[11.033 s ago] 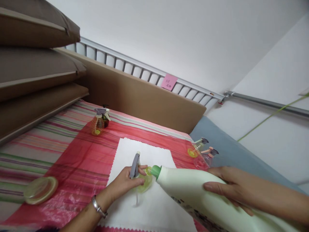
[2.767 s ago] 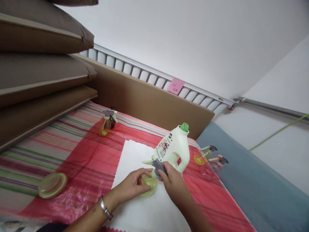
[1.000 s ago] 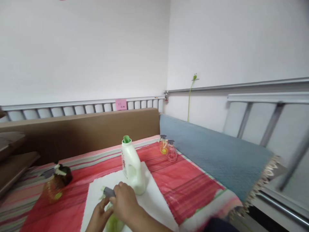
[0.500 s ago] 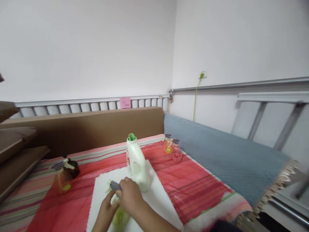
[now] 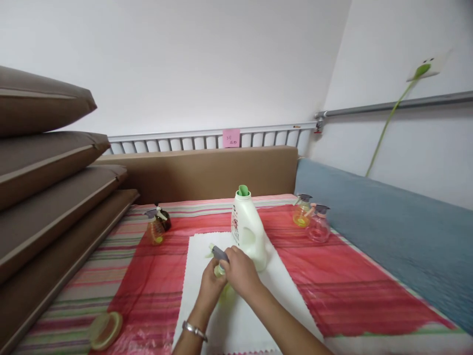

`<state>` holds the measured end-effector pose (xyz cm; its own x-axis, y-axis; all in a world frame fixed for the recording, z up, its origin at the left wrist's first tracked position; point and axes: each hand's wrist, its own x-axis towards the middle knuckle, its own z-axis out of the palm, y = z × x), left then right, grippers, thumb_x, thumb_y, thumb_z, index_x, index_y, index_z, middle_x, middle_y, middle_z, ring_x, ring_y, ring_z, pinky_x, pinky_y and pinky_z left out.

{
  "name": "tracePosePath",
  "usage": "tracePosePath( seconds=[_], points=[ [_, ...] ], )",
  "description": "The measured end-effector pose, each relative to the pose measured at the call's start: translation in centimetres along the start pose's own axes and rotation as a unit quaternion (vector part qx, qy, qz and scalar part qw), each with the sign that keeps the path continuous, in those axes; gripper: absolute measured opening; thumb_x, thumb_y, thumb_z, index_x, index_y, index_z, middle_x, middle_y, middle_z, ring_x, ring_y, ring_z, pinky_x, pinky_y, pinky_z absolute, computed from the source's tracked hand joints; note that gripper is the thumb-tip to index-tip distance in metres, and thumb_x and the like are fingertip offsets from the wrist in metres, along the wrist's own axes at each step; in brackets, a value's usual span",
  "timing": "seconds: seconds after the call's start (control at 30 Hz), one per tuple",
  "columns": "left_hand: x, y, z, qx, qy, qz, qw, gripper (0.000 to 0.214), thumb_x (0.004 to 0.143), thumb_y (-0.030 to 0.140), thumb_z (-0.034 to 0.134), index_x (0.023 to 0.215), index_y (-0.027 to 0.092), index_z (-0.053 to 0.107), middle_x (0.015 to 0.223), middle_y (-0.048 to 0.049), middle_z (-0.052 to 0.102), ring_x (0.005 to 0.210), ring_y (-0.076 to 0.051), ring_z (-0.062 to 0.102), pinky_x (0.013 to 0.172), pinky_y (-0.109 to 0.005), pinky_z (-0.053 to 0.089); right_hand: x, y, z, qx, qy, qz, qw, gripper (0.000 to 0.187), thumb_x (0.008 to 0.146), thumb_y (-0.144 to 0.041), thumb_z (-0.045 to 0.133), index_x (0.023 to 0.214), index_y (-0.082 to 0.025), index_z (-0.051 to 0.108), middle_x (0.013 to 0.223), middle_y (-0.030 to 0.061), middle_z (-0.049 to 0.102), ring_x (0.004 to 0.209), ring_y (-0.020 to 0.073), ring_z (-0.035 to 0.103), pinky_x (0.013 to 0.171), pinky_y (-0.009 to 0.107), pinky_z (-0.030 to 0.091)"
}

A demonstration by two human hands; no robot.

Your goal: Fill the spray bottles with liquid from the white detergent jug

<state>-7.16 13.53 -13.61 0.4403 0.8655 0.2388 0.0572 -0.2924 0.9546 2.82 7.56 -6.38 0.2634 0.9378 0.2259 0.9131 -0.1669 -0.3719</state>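
Observation:
My left hand (image 5: 210,283) is closed around the neck of a yellow-green see-through spray bottle (image 5: 226,295). The bottle's grey and pale green spray head (image 5: 219,253) is gripped by my right hand (image 5: 242,270). The head sits at the bottle's neck; whether it is screwed tight cannot be seen behind my fingers. Just beyond my hands a large pale green jug (image 5: 248,228) with a handle stands upright, a green spout in its open mouth. Jug and spray bottle are both over a white mat (image 5: 254,328).
Two spray bottles, amber (image 5: 155,231) and dark (image 5: 164,220), stand at left. A yellow one (image 5: 301,216) and a pink one (image 5: 318,229) stand at right. A round lid-like piece (image 5: 106,330) lies front left. Brown cushions (image 5: 55,185) are stacked along the left edge.
The view has swung left and down, so the hands and bottles appear farther right, and the cushion stack and round piece show. Both hands keep hold of the spray bottle and its head.

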Motion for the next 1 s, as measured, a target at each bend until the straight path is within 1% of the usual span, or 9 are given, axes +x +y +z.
tracePosePath(
  seconds=[0.1,0.23,0.3,0.4,0.5,0.57,0.73,0.9,1.0],
  points=[
    [-0.6,-0.7,0.6,-0.011,0.036,-0.006,0.999,0.029,0.072,0.030,0.057,0.095,0.014,0.063,0.098,-0.0082,0.068,0.099,-0.027,0.058,0.092,-0.039,0.041,-0.1,0.1,0.1,-0.002,0.000,-0.005,1.000,0.013,0.085,-0.023,0.049,0.088,-0.018,0.060,0.093,0.0075,0.063,0.087,0.0218,0.058,0.070,0.030,0.037],
    [-0.1,0.0,-1.0,-0.034,-0.048,0.007,0.998,0.024,0.068,0.032,0.064,0.085,0.016,0.068,0.091,-0.0050,0.071,0.092,-0.026,0.062,0.086,-0.035,0.046,-0.1,0.2,-0.1,-0.007,-0.006,-0.002,1.000,0.012,0.084,-0.022,0.050,0.087,-0.018,0.060,0.092,0.0068,0.063,0.086,0.0213,0.059,0.069,0.029,0.037],
    [0.1,0.4,-1.4,-0.031,-0.058,0.010,0.998,0.025,0.064,0.029,0.067,0.085,0.016,0.068,0.090,-0.0048,0.071,0.093,-0.026,0.061,0.088,-0.036,0.045,-0.1,0.2,-0.2,-0.008,-0.007,0.001,1.000,0.011,0.084,-0.023,0.051,0.087,-0.018,0.060,0.092,0.0067,0.063,0.086,0.0211,0.059,0.068,0.029,0.037],
    [-0.3,0.1,-0.4,-0.016,0.003,0.000,1.000,0.033,0.066,0.028,0.065,0.096,0.015,0.063,0.097,-0.0079,0.068,0.099,-0.028,0.058,0.092,-0.040,0.041,0.0,-0.1,-0.1,-0.009,-0.005,0.002,1.000,0.011,0.084,-0.023,0.051,0.088,-0.018,0.060,0.093,0.0072,0.063,0.086,0.0215,0.059,0.069,0.029,0.037],
    [-0.8,-0.5,1.0,-0.011,0.063,-0.005,0.998,0.031,0.072,0.027,0.055,0.099,0.013,0.058,0.101,-0.0113,0.065,0.100,-0.029,0.056,0.093,-0.042,0.040,-0.1,-0.3,0.0,-0.009,-0.006,-0.002,1.000,0.011,0.085,-0.023,0.050,0.087,-0.018,0.060,0.093,0.0075,0.064,0.087,0.0219,0.059,0.070,0.029,0.037],
    [-0.9,-0.5,1.2,-0.019,0.060,0.007,0.998,0.028,0.073,0.027,0.053,0.097,0.014,0.059,0.100,-0.0107,0.066,0.099,-0.028,0.057,0.092,-0.040,0.041,-0.2,-0.2,0.1,-0.011,-0.007,-0.004,1.000,0.011,0.086,-0.022,0.049,0.086,-0.018,0.060,0.092,0.0075,0.064,0.087,0.0220,0.059,0.070,0.029,0.037],
    [-0.5,0.6,0.3,-0.023,0.001,0.038,0.999,0.027,0.073,0.030,0.057,0.094,0.015,0.065,0.097,-0.0083,0.070,0.094,-0.026,0.061,0.088,-0.036,0.046,-0.1,0.1,0.1,-0.013,-0.005,-0.010,1.000,0.011,0.086,-0.019,0.048,0.084,-0.018,0.059,0.091,0.0079,0.063,0.086,0.0227,0.061,0.068,0.029,0.038],
    [-1.0,0.5,1.3,0.038,0.072,0.018,0.996,0.023,0.077,0.029,0.054,0.091,0.014,0.064,0.093,-0.0126,0.068,0.090,-0.027,0.059,0.082,-0.036,0.045,-0.1,-0.1,0.4,-0.011,-0.009,-0.017,1.000,0.012,0.087,-0.018,0.047,0.085,-0.018,0.058,0.090,0.0084,0.063,0.087,0.0237,0.061,0.070,0.029,0.038],
    [-1.1,0.3,1.8,0.059,0.079,0.012,0.995,0.017,0.075,0.027,0.056,0.083,0.015,0.064,0.086,-0.0115,0.066,0.086,-0.027,0.058,0.081,-0.037,0.043,-0.2,0.1,0.5,-0.009,-0.010,-0.015,1.000,0.013,0.087,-0.018,0.045,0.085,-0.018,0.058,0.091,0.0089,0.063,0.089,0.0242,0.061,0.071,0.030,0.038]
  ],
)
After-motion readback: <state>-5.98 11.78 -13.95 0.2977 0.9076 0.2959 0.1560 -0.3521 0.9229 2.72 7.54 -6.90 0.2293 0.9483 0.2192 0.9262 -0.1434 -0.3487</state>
